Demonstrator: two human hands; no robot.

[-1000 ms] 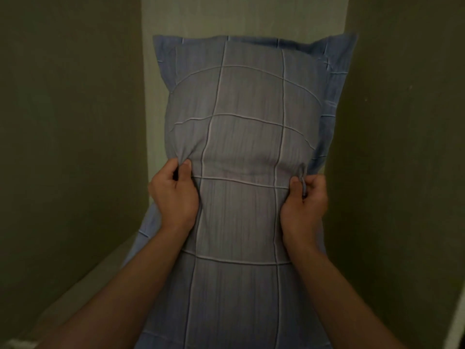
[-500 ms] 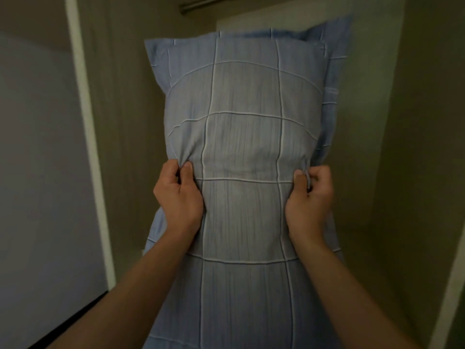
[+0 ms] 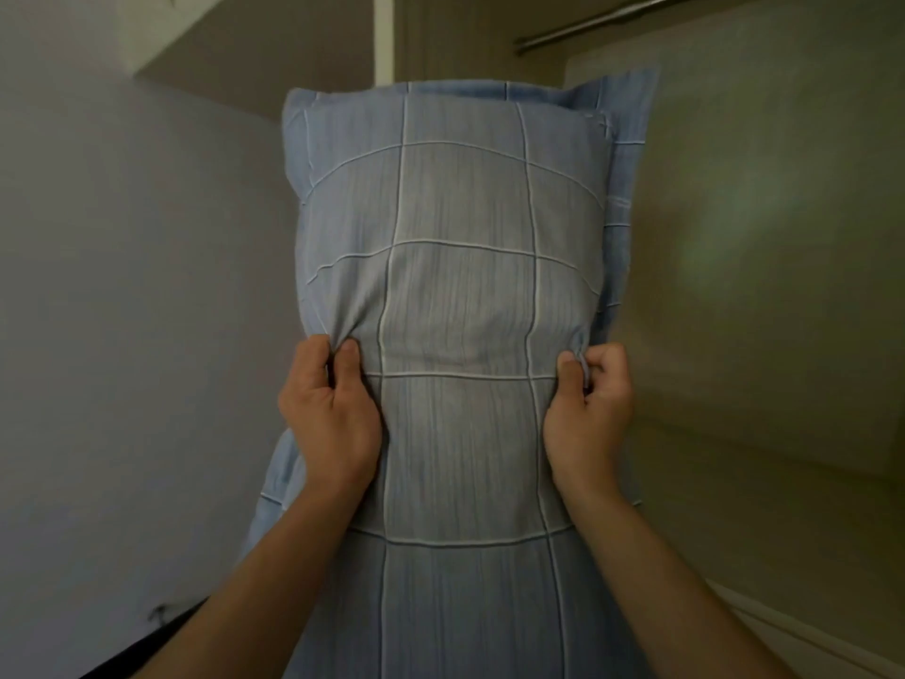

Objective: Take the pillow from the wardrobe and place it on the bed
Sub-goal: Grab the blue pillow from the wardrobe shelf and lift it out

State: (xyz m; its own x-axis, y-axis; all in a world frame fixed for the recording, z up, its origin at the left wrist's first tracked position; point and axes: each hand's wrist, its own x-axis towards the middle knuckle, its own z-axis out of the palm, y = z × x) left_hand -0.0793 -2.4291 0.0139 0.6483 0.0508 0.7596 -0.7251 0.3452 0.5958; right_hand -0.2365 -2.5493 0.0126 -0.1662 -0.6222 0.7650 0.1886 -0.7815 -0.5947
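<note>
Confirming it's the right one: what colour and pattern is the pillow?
Blue-grey pillow with a white grid of lines; seen in the head view.

- The pillow (image 3: 460,296) I'm holding is pale blue-grey, crossed by thin white lines in a large grid.
- Its flat border (image 3: 624,188) is a stronger blue.
- The wall (image 3: 137,311) on my left is plain grey.
- The wardrobe panel (image 3: 764,247) is dull olive.

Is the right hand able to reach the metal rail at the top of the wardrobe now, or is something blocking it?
Probably not yet. The right hand is shut on the blue checked pillow, as is the left hand. The hanging rail sits well above, open to view, but the grip must let go first.
</note>
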